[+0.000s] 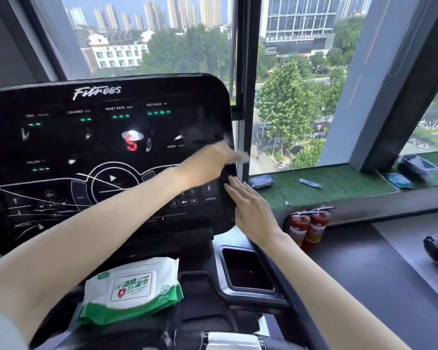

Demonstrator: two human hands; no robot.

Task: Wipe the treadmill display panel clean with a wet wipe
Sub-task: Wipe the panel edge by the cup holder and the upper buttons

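The black treadmill display panel (86, 147) fills the left half of the view, with green readouts, a red digit and white smears across it. My left hand (208, 162) reaches across to the panel's right edge and is blurred; it presses a white wet wipe (242, 156) against the glass there. My right hand (250, 208) lies flat with fingers together against the panel's lower right corner, beside the SPEED key. A white and green wet wipe pack (130, 289) rests on the console below the panel.
An empty black cup holder (245, 270) sits right of the pack. Two red fire extinguishers (309, 228) stand under the green-turf window sill (339, 183), which bears blue packets and a tube. Large windows lie behind.
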